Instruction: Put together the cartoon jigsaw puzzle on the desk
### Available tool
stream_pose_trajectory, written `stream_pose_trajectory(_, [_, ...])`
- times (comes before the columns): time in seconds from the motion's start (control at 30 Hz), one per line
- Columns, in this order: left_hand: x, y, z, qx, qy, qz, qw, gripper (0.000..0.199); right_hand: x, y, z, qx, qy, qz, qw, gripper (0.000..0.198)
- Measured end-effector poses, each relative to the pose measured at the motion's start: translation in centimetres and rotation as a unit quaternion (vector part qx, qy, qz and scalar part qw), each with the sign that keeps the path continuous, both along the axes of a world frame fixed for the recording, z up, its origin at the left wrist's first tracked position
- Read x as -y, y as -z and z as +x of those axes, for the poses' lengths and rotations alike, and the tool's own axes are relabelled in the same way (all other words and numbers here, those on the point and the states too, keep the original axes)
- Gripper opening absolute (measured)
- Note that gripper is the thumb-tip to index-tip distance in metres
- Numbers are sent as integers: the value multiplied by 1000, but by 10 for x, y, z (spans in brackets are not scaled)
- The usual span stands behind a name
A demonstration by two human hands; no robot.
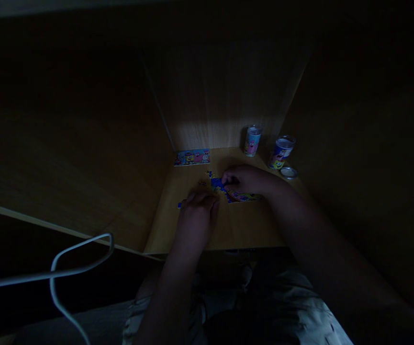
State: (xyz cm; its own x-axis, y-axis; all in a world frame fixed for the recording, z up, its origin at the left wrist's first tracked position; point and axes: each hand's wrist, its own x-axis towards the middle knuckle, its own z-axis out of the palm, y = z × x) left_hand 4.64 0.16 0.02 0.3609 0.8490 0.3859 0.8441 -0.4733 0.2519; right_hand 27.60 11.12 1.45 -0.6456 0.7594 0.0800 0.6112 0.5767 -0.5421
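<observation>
A partly joined jigsaw puzzle with a blue and colourful cartoon print lies on the small wooden table. My right hand rests over its upper edge, fingers curled towards the thumb at the blue part; whatever they pinch is hidden. Palm down on the table, just left of the puzzle, is my left hand, fingers lowered and thumb apart, with no held thing showing. Loose jigsaw pieces lie beyond it, and a blue piece shows beside its fingers. The scene is dim, so fine detail is lost.
A cartoon picture strip lies at the back left. Two cartoon-printed cans, one at the back and one further right, stand near a round lid. Wooden panels enclose the table. A white cable loops at lower left.
</observation>
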Motion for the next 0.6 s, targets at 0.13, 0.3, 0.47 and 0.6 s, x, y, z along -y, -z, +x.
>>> stream_pose_trajectory(0.13, [0, 0, 0, 4, 6, 6, 1000, 15, 2, -2, -2, -17, -3, 20, 1000, 23])
stream_pose_trajectory(0.3, [1, 0, 0, -9, -3, 3, 1000, 16, 2, -2, -4, -30, -36, 5, 999, 21])
stream_pose_trajectory(0.47, [1, -1, 1, -25, -12, 5, 1000, 16, 4, -7, -5, -33, -70, 29, 997, 21])
stream_pose_trajectory(0.6, [1, -1, 2, 0, -5, 7, 1000, 12, 5, -5, -6, -34, -70, 32, 996, 26])
